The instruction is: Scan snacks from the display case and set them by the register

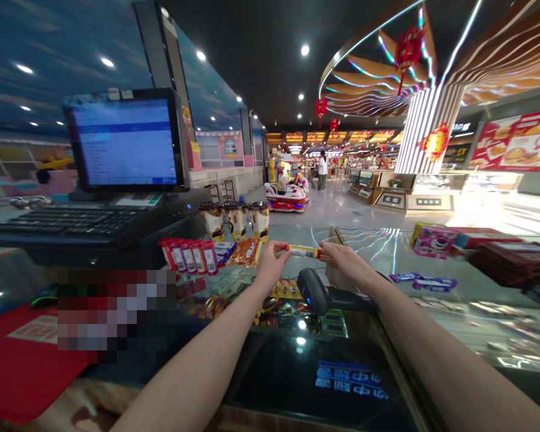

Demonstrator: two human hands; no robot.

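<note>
A slim candy roll [303, 251] in a yellow and red wrapper with a white label is held level above the glass counter. My left hand [274, 259] pinches its left end between thumb and fingertips. Its right end is in the fingers of my right hand [339, 257]. Just below lies a black barcode scanner [314, 293], its handle pointing right under my right forearm. Left of my left hand stands a row of colourful candy tubes [192, 257], with orange-brown snack packets [245, 252] beside them. Three lidded drink cups [236, 221] stand behind the packets.
A monitor [123, 144] and black keyboard [67, 219] stand at the left, above a red mat [22, 342]. On the right of the counter lie a pink box [433, 241], dark red boxes [515, 264] and purple packets [434, 282]. Goods show under the glass.
</note>
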